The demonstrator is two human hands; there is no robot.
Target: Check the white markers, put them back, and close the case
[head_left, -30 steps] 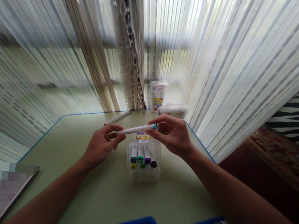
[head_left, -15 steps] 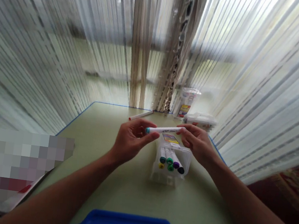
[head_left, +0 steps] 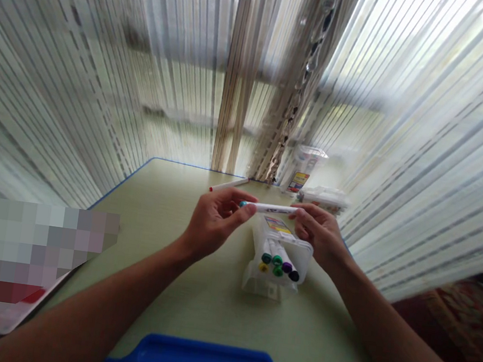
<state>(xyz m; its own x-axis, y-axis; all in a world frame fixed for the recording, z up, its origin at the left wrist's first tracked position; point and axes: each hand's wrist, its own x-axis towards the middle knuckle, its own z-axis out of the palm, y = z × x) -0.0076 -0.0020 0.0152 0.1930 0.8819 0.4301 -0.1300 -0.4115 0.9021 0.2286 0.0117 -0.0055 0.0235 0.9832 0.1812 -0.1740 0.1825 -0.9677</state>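
The person is holding a white marker level in the air, just above the far end of a clear box on the pale green table. The left hand is pinching its teal end between thumb and fingers, and the right hand is pinching the plain white end. Neither hand is spreading open

What is changing is the way round: a second ago the teal end was pointing right, in the right hand's fingers, and now it is sitting at the left. That is leaving the coloured end with the left hand, and the dark print along the barrel is facing up into view. The left fingers are also covering more of the teal than half a second ago, so I'm judging that grip to be firmer

Below, the box is lying with its open mouth toward the near side, several capped markers showing inside. A red-tipped marker is lying on the far left, and an upright container is standing on the far right
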